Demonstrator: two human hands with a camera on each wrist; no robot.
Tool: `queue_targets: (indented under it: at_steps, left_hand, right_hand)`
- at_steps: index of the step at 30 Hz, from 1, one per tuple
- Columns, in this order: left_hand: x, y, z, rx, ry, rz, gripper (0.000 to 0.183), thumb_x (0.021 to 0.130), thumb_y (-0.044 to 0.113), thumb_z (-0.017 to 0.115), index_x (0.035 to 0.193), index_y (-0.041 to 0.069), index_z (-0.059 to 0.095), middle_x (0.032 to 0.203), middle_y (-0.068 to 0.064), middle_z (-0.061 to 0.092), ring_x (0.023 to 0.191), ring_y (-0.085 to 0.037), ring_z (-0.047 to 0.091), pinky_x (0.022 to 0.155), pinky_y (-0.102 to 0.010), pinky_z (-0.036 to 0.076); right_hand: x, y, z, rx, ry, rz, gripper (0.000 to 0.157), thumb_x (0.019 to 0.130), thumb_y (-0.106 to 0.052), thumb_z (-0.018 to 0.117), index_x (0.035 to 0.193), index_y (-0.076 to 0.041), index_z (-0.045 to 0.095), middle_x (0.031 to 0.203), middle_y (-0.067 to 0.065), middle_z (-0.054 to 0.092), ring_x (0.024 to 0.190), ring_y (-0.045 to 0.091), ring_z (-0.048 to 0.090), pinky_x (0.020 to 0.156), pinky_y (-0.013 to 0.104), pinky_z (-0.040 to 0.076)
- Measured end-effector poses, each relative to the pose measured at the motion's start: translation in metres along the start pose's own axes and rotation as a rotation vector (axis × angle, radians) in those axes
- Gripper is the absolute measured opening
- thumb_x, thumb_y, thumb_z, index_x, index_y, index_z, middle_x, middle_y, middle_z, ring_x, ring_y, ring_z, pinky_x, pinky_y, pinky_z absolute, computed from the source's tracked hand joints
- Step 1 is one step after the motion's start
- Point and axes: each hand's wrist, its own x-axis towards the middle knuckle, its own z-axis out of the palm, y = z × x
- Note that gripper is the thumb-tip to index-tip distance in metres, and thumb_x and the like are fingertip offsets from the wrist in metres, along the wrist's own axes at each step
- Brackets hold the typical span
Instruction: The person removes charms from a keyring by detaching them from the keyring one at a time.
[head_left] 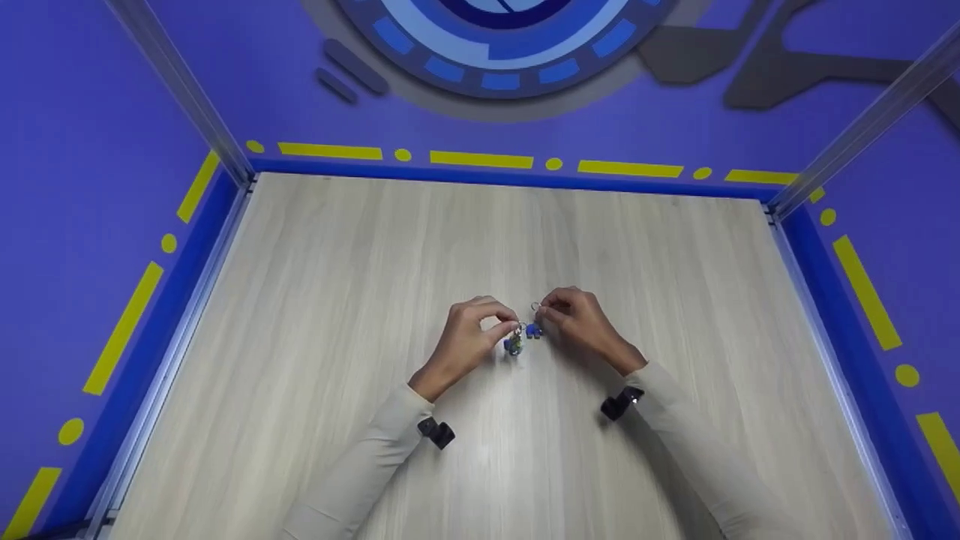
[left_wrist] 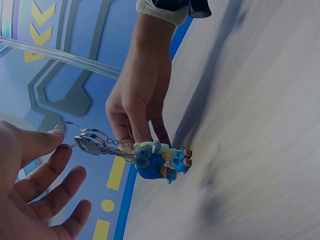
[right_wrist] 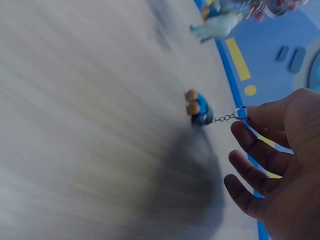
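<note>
In the head view my left hand (head_left: pixel 469 334) and my right hand (head_left: pixel 581 322) hover close together above the middle of the table. Thumb and forefinger of the left pinch a metal key ring (left_wrist: pixel 66 123), its other fingers spread. From that ring hang a key (left_wrist: pixel 89 146) and small animal figurines, one of them blue (left_wrist: pixel 149 167). Between thumb and forefinger the right hand holds the ring of a separate keychain (right_wrist: pixel 226 118). A short chain joins it to a blue figurine (right_wrist: pixel 200 106) with orange-brown feet. The two bunches hang side by side, apart.
A pale wood-grain table (head_left: pixel 337 247) spreads beneath both hands. Blue panels (head_left: pixel 75 187) with yellow marks stand at the back and both sides, joined by metal corner posts (head_left: pixel 180 90). Each wrist carries a small black camera (head_left: pixel 436 433).
</note>
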Motion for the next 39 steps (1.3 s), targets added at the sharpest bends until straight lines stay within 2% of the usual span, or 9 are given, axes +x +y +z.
queue_targets:
  at_steps: [4, 11, 16, 22, 28, 32, 36, 39]
  left_hand:
    - [0.002, 0.002, 0.005, -0.013, 0.021, 0.019, 0.008, 0.094, 0.0, 0.085, 0.094, 0.008, 0.084, 0.093, 0.001, 0.08, 0.092, -0.015, 0.074, 0.087, -0.04, 0.06]
    - [0.005, 0.002, 0.012, -0.04, 0.011, 0.03, 0.005, 0.094, 0.0, 0.085, 0.096, 0.004, 0.084, 0.094, 0.0, 0.08, 0.091, -0.017, 0.074, 0.085, -0.039, 0.059]
    - [0.007, 0.003, 0.015, -0.04, 0.012, 0.033, 0.005, 0.093, -0.001, 0.086, 0.096, 0.003, 0.085, 0.094, -0.002, 0.08, 0.091, -0.017, 0.074, 0.085, -0.033, 0.058]
    - [0.008, 0.002, 0.016, -0.038, 0.001, 0.039, 0.005, 0.095, 0.001, 0.085, 0.097, 0.005, 0.085, 0.094, -0.002, 0.08, 0.092, -0.016, 0.074, 0.086, -0.033, 0.058]
    - [0.007, 0.003, 0.013, -0.014, -0.023, 0.046, 0.003, 0.098, 0.003, 0.083, 0.1, 0.004, 0.085, 0.098, -0.002, 0.081, 0.094, -0.016, 0.075, 0.087, -0.035, 0.06]
    - [0.008, 0.002, 0.011, -0.008, -0.023, 0.047, 0.004, 0.097, 0.003, 0.083, 0.099, 0.006, 0.085, 0.096, 0.002, 0.08, 0.093, -0.015, 0.075, 0.087, -0.034, 0.06]
    - [0.007, 0.001, 0.01, -0.022, -0.016, 0.051, 0.006, 0.096, 0.001, 0.084, 0.098, 0.006, 0.084, 0.095, 0.0, 0.08, 0.092, -0.015, 0.074, 0.086, -0.043, 0.061]
    - [0.007, 0.0, 0.009, -0.037, -0.014, 0.044, 0.006, 0.095, -0.001, 0.084, 0.099, 0.005, 0.084, 0.095, -0.002, 0.08, 0.091, -0.016, 0.074, 0.085, -0.053, 0.061]
  right_hand:
    - [0.01, 0.009, 0.003, -0.034, 0.006, 0.01, 0.005, 0.101, -0.007, 0.079, 0.097, -0.005, 0.081, 0.098, 0.007, 0.075, 0.095, 0.022, 0.063, 0.09, 0.039, 0.048]
    - [0.031, 0.016, 0.009, -0.099, 0.055, -0.049, 0.005, 0.095, 0.001, 0.081, 0.091, 0.0, 0.083, 0.085, 0.008, 0.078, 0.075, 0.018, 0.063, 0.071, 0.029, 0.049]
    - [0.04, 0.019, 0.015, -0.181, 0.132, -0.089, 0.007, 0.091, 0.006, 0.08, 0.086, 0.002, 0.082, 0.079, 0.009, 0.077, 0.072, 0.023, 0.066, 0.069, 0.036, 0.052]
    - [0.041, 0.019, 0.019, -0.245, 0.201, -0.055, 0.005, 0.092, 0.002, 0.081, 0.087, 0.001, 0.082, 0.078, 0.01, 0.075, 0.08, 0.03, 0.064, 0.078, 0.045, 0.05]
    - [0.039, 0.016, 0.018, -0.214, 0.169, -0.065, 0.004, 0.093, 0.001, 0.08, 0.094, 0.002, 0.084, 0.082, 0.01, 0.078, 0.074, 0.026, 0.068, 0.071, 0.043, 0.055]
    - [0.034, 0.008, 0.015, -0.175, 0.142, -0.054, 0.008, 0.097, -0.002, 0.079, 0.1, 0.004, 0.083, 0.088, 0.013, 0.079, 0.079, 0.026, 0.07, 0.076, 0.042, 0.056]
    - [0.027, -0.001, 0.01, -0.128, 0.118, -0.045, 0.008, 0.099, -0.004, 0.079, 0.101, 0.003, 0.083, 0.092, 0.012, 0.08, 0.081, 0.025, 0.072, 0.077, 0.04, 0.057]
    - [0.021, -0.009, 0.007, -0.089, 0.103, -0.048, 0.007, 0.099, -0.003, 0.079, 0.101, 0.002, 0.084, 0.094, 0.011, 0.081, 0.084, 0.025, 0.075, 0.078, 0.044, 0.06]
